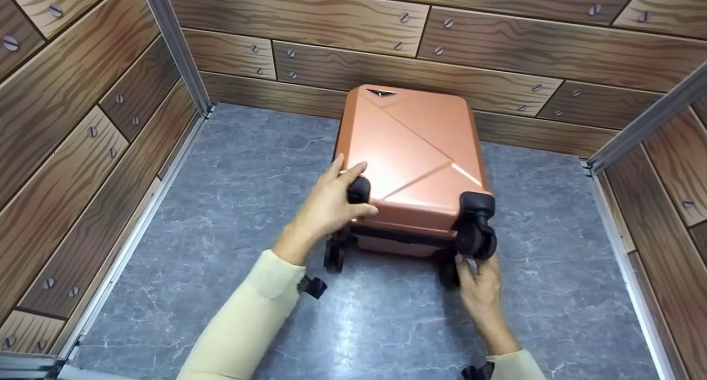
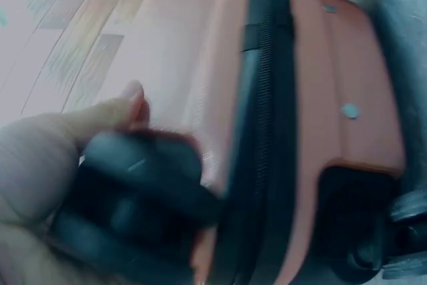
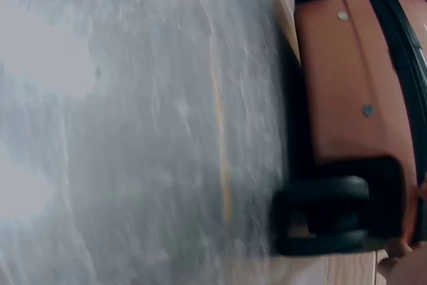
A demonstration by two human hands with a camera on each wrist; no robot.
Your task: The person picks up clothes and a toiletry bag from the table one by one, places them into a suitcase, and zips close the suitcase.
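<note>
A rose-gold hard-shell suitcase (image 1: pixel 414 142) lies on its broad side, its black spinner wheels facing me. At its near left corner, my left hand (image 1: pixel 326 206) grips around the upper wheel (image 1: pixel 359 190), fingers along the side and thumb on the near edge. The left wrist view shows that thumb against the shell beside the black wheel (image 2: pixel 133 198). Low at the near right corner, my right hand (image 1: pixel 481 289) holds the suitcase beneath the upper right wheel (image 1: pixel 476 239); most fingers are hidden there. In the right wrist view, fingertips (image 3: pixel 399 248) meet the shell beside a wheel (image 3: pixel 320 215).
Grey marbled floor (image 1: pixel 237 203) surrounds the suitcase. A wood-plank-patterned wall (image 1: pixel 309 15) stands close behind its far end, with similar walls on the left (image 1: pixel 83 148) and right (image 1: pixel 646 203). Metal rails (image 1: pixel 130 239) edge the floor.
</note>
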